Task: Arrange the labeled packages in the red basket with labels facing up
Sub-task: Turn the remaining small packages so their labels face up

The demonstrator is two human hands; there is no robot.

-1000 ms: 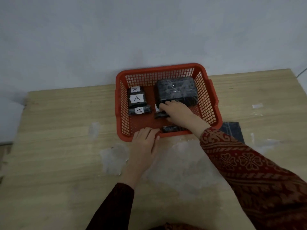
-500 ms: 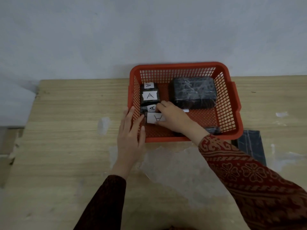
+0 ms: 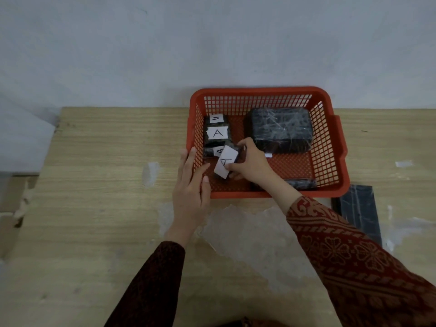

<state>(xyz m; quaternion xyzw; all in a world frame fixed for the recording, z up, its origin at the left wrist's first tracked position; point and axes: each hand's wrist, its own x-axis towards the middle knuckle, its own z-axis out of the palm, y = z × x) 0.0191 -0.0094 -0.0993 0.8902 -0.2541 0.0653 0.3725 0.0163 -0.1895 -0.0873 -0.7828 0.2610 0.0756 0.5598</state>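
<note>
The red basket (image 3: pixel 264 92) stands on the wooden table against the wall. Along its left side lie three small black packages with white "A" labels up; the middle one (image 3: pixel 217 133) is largest. My right hand (image 3: pixel 251 161) is inside the basket, shut on a small labeled package (image 3: pixel 225 162) that is tilted, its "A" label showing. A big black wrapped package (image 3: pixel 280 128) fills the back right, no label showing on top. Another small black package (image 3: pixel 300 183) lies at the front right wall. My left hand (image 3: pixel 192 185) rests flat on the basket's front-left corner, fingers apart.
A flat black package (image 3: pixel 359 214) lies on the table just right of the basket's front corner. Pale tape or glue patches mark the wood in front of the basket. The table's left edge drops off at far left.
My right hand has brought the small labeled package leftward, lifted and tilted it beside the row of "A" packages. My left hand slid from the front rim to the front-left corner.
</note>
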